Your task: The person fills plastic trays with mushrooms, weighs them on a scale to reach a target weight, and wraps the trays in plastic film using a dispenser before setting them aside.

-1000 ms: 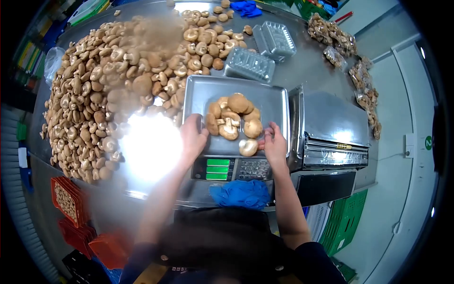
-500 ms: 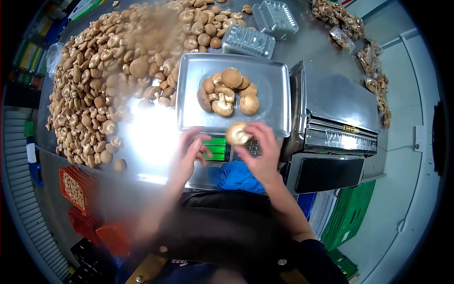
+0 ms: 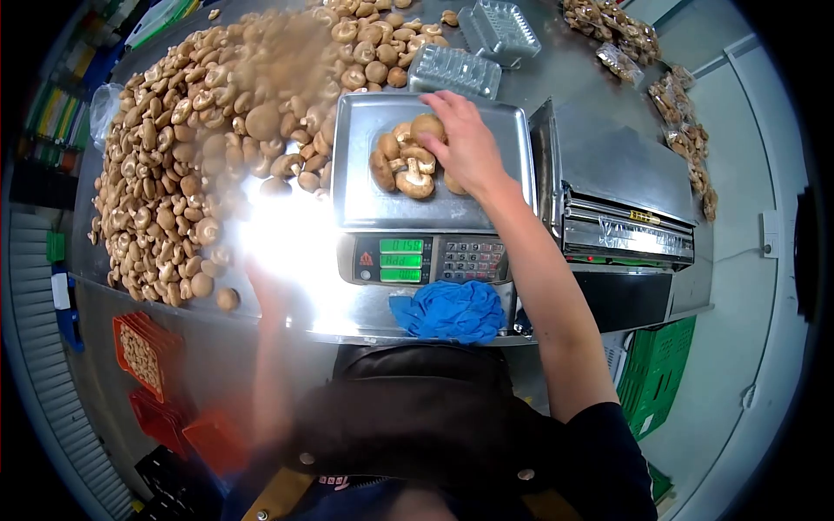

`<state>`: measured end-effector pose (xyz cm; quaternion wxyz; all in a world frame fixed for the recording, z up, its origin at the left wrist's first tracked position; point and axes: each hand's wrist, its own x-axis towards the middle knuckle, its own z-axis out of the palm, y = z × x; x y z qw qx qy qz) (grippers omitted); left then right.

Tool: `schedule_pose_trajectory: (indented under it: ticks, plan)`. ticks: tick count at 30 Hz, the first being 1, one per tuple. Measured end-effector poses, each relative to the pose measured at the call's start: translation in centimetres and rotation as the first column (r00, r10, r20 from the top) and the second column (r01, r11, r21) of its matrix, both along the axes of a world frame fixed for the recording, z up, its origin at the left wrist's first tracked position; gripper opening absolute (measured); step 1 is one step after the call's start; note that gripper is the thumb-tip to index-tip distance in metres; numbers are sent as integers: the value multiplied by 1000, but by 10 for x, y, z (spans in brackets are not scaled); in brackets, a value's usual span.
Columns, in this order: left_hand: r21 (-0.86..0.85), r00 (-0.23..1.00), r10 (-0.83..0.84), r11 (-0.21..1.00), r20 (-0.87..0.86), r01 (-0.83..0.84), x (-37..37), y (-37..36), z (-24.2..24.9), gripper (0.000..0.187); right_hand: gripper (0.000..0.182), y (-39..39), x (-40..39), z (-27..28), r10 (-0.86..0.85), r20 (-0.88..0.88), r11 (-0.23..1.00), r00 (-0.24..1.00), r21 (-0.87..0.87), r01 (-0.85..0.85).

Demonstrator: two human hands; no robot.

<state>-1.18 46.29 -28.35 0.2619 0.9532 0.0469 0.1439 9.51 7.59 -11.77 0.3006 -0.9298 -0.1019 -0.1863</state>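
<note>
My right hand (image 3: 465, 143) reaches over the metal weighing tray (image 3: 354, 208), thumb and fingers curved around a brown shiitake mushroom (image 3: 426, 128) on top of a small pile. Beside it, a shiitake lies with its stem showing (image 3: 414, 180). Part of the pile is hidden under the hand. The tray sits on a scale with a lit green display (image 3: 401, 260) and a keypad (image 3: 472, 258). At the table's front edge, my left hand (image 3: 268, 282) is washed out by glare and blur, so its fingers cannot be made out. A large heap of loose shiitake (image 3: 165, 174) lies nearest to it.
Clear plastic punnets (image 3: 456, 71) stand behind the tray. To the right is a wrapping machine (image 3: 625, 226). A crumpled blue cloth or glove (image 3: 456, 311) lies in front of the scale. Packed mushrooms (image 3: 621, 30) are at the far right; red crates (image 3: 161, 347) stand at lower left.
My right hand has moved from in front of the scale, where it held a shiitake, up to the pile on the tray. My left hand has drawn back left, uncovering the display.
</note>
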Motion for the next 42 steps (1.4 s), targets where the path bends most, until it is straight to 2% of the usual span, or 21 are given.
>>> schedule_pose_trajectory:
  ticks: [6,8,11,13,14,15,16,17,19,22,24,25,28,33,35,36,37,38,40,41,42]
  plan:
    - [-195,997,-14,981,-79,-1,12,24,-18,43,41,0,16,-16,33,-229,999,973,21,-29]
    - [-315,997,38,947,-67,-57,10,18,-17,44,40,0,10,-13,39,-117,994,992,103,-27]
    - [-337,998,61,940,-17,-63,7,12,-17,47,39,-3,-3,3,3,-96,943,995,332,29]
    - [-170,999,34,985,-40,-40,11,8,2,51,39,-4,-21,14,1,-183,889,983,450,82]
    - [-85,999,23,996,-49,-27,12,6,11,54,38,-11,-26,9,23,-233,952,972,302,50]
    - [-224,991,45,972,-126,-73,18,-18,48,55,39,-14,-29,-11,16,-179,989,984,148,11]
    - [-140,991,63,987,-117,-79,20,-11,34,56,40,-15,-32,-31,13,-121,1000,993,-11,-14]
    - [-56,991,81,995,-107,-88,22,-5,21,58,42,-15,-34,-32,10,-130,1000,991,-5,-11]
    - [-79,979,84,992,-184,-100,31,-26,59,59,45,-11,-36,-34,8,-145,1000,989,5,-8]
    - [-52,989,-39,998,-143,31,35,-48,75,61,49,-6,-36,-27,-2,-176,996,984,85,17]
    - [-229,956,-183,965,-228,130,30,-68,74,58,48,-9,-36,-26,-40,-193,991,980,118,63]
    - [-173,896,-316,946,-312,273,26,-71,71,53,47,-9,-38,-24,-60,-197,984,978,153,91]
    - [118,896,-418,892,-150,436,15,-59,18,46,40,-11,-46,-14,-141,-117,971,983,175,160]
    - [-300,980,-192,940,-60,165,43,-36,33,46,33,-20,-69,-14,-201,-99,902,975,368,224]
    - [-26,997,41,999,69,-39,79,-7,44,41,31,-18,-77,-13,-201,-110,887,973,402,229]
    - [-49,987,161,986,21,-159,94,7,33,40,30,-18,-81,-11,-209,-115,879,971,413,238]
    - [163,966,239,962,-100,-221,101,3,51,43,29,-16,-83,-13,-215,-101,869,971,434,237]
    - [32,963,260,966,-71,-258,114,28,7,44,27,-13,-86,-7,-221,-125,881,967,401,253]
    - [97,981,189,978,-43,-184,114,14,36,44,25,-15,-87,-10,-212,-113,908,971,345,238]
    - [-243,982,184,951,-49,-190,119,12,38,41,23,-16,-87,-9,-213,-120,903,970,354,242]
    - [-132,969,244,962,43,-237,122,8,38,42,23,-18,-88,-12,-212,-106,904,972,358,236]
